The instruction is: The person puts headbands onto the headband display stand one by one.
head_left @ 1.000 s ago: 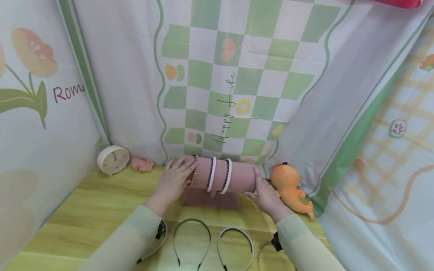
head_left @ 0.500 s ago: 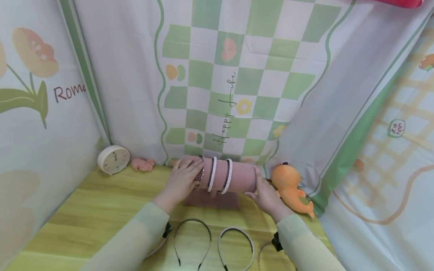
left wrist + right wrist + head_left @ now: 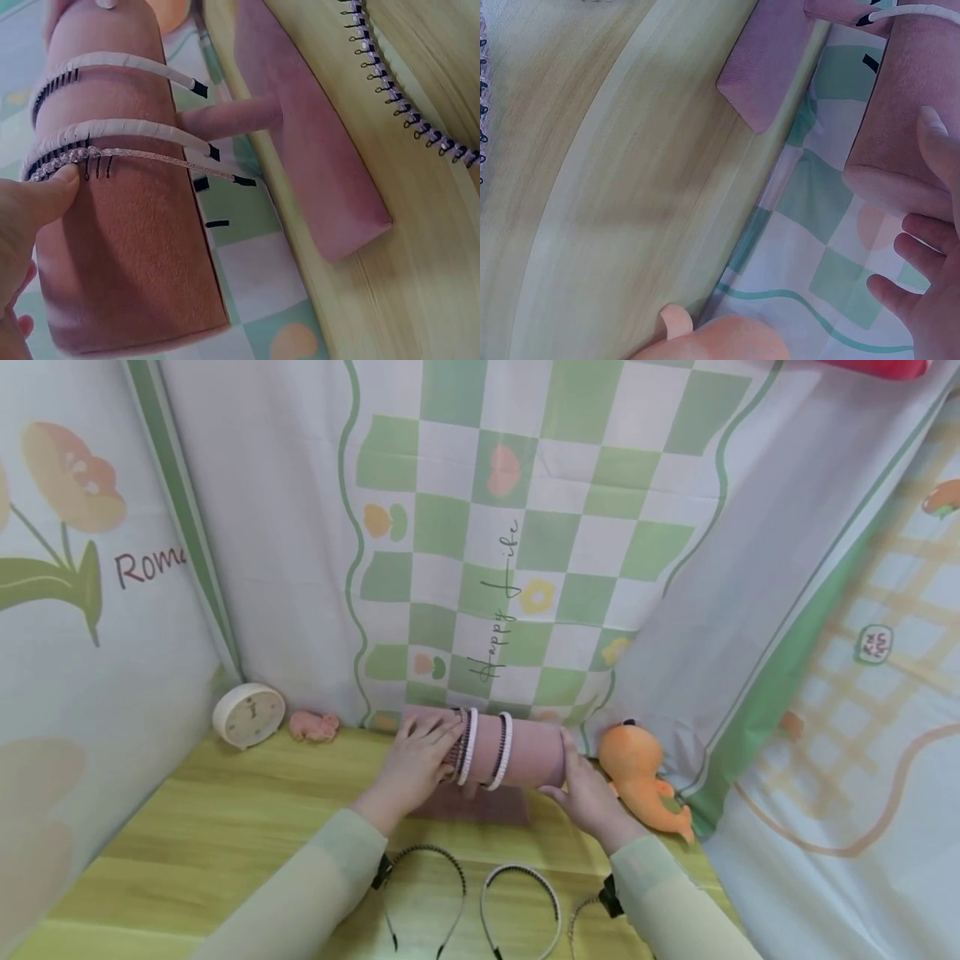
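A pink padded T-shaped headband stand (image 3: 532, 752) has a horizontal roll with two white wrapped headbands (image 3: 468, 747) and a braided, beaded headband (image 3: 142, 156) around it. The beaded one lies close against the left white headband. My left hand (image 3: 420, 764) lies over the roll's left part, its thumb against the beaded headband (image 3: 455, 752) and its fingers over the top. At the roll's right end, my right hand (image 3: 588, 793) touches it with thumb in front and relaxed fingers by the end face. The stand's base (image 3: 330, 187) rests on the wooden table.
Several more headbands lie in front, including a dark-toothed one (image 3: 426, 847) and a white one (image 3: 557, 906). An orange plush toy (image 3: 637, 777) sits right of the stand. At left are a white clock (image 3: 250, 714) and a pink figure (image 3: 313, 725). A checked curtain (image 3: 498, 568) hangs behind.
My left hand has slid right along the roll with the beaded headband, from near the left end to beside the first white headband. The right hand and stand have stayed put.
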A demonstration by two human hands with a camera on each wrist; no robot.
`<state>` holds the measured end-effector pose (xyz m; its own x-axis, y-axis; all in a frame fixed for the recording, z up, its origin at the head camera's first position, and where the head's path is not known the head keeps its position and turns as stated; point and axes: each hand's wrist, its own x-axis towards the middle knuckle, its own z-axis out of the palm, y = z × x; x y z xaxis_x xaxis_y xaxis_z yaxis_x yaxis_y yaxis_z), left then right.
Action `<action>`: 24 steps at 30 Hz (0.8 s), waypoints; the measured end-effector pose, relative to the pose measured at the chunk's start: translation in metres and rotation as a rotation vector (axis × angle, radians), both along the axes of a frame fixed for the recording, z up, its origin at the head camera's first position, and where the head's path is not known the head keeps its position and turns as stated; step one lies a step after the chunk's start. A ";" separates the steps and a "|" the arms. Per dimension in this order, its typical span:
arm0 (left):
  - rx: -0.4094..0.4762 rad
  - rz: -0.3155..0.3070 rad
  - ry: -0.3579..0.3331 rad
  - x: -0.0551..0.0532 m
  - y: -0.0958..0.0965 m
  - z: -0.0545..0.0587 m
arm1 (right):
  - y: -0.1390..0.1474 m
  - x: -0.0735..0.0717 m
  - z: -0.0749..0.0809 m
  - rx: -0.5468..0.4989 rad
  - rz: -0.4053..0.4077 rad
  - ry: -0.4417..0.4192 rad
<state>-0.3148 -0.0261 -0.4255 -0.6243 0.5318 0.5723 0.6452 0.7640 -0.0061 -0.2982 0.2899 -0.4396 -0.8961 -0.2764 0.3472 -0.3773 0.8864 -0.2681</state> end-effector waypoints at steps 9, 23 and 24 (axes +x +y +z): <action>0.248 0.015 -0.092 0.019 -0.023 0.005 | -0.003 0.001 -0.001 -0.018 0.006 -0.022; 0.149 0.358 -0.901 0.077 -0.079 -0.075 | 0.000 0.001 0.001 -0.018 0.005 -0.016; 0.168 0.367 -0.925 0.078 -0.080 -0.081 | -0.001 0.001 0.000 -0.017 0.003 -0.018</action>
